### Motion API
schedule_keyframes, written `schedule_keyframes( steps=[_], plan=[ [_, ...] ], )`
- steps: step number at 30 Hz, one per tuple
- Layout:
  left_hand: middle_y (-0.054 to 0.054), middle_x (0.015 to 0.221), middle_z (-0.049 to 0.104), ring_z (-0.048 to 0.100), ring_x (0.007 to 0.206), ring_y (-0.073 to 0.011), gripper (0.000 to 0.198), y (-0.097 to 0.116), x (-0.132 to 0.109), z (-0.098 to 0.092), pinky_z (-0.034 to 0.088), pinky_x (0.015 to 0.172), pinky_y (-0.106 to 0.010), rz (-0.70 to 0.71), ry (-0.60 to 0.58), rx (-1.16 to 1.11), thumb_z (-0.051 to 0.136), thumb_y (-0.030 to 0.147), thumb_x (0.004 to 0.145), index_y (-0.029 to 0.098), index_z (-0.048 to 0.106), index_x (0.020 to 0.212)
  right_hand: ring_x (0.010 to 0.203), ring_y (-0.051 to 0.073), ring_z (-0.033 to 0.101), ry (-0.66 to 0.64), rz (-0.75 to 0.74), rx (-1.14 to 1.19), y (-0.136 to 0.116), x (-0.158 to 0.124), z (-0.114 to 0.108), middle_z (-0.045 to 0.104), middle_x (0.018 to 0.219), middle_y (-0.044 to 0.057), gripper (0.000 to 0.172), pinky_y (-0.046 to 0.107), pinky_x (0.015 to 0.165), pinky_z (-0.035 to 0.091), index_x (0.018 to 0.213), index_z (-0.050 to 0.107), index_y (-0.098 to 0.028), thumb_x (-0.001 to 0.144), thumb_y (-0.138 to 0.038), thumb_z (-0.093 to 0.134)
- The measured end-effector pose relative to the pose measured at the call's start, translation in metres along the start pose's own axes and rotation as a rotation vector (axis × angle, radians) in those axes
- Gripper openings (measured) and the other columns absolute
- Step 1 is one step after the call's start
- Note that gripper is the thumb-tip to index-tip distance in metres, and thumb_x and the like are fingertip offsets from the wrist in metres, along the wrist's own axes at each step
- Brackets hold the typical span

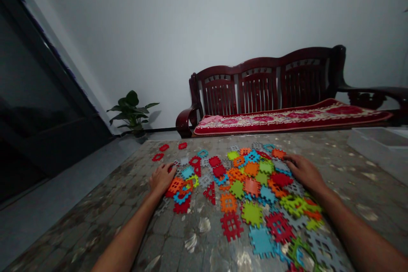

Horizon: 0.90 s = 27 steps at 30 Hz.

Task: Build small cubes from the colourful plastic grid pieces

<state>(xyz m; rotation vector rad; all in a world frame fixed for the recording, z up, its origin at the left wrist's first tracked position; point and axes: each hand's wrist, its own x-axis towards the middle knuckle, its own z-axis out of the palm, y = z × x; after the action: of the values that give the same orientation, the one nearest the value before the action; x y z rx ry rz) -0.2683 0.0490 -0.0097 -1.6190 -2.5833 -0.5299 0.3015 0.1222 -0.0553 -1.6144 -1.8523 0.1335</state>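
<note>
A scatter of flat, toothed plastic tiles in red, orange, green, blue and grey lies spread over a stone-patterned table. My left hand rests at the pile's left edge, fingers curled down onto an orange tile and the pieces around it. My right hand lies palm down on the pile's right side, fingers stretched flat over grey and red tiles. Three red pieces sit apart at the far left of the table.
A dark wooden bench with a red floral cushion stands behind the table. A potted plant is by the wall at left. A white tray sits at the table's right edge. A dark glass door fills the left.
</note>
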Motion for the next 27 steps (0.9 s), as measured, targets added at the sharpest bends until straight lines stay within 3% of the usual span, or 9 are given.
schedule_keyframes(
  steps=[8,19,27],
  plan=[
    [-0.014,0.15,0.059,0.056,0.139,-0.0301,0.037,0.064,-0.019,0.008,0.047,0.112,-0.038,0.033,0.022,-0.104,0.068,0.034,0.087,0.025,0.077,0.122,0.113,0.029,0.07,-0.019,0.017,-0.018,-0.006,0.0,-0.001,0.078,0.12,0.009,0.039,0.041,0.1,0.053,0.112,0.079,-0.024,0.093,-0.033,0.046],
    [-0.006,0.105,0.08,0.073,0.094,-0.025,0.034,0.102,-0.016,0.006,0.053,0.08,-0.032,0.005,-0.069,-0.285,0.071,0.017,0.073,0.023,0.078,0.106,0.116,0.027,0.069,-0.052,0.04,-0.03,-0.014,-0.002,-0.005,0.076,0.125,0.008,0.039,0.038,0.1,0.051,0.117,0.077,-0.025,0.095,-0.032,0.046],
    [-0.005,0.097,0.08,0.073,0.092,-0.0222,0.025,0.148,-0.031,0.017,0.054,0.086,-0.033,0.13,-0.097,-0.534,0.07,0.017,0.071,0.021,0.078,0.095,0.118,0.028,0.068,-0.069,0.032,-0.03,-0.013,-0.001,-0.005,0.076,0.127,0.009,0.04,0.041,0.103,0.051,0.118,0.077,-0.023,0.096,-0.031,0.045]
  ],
)
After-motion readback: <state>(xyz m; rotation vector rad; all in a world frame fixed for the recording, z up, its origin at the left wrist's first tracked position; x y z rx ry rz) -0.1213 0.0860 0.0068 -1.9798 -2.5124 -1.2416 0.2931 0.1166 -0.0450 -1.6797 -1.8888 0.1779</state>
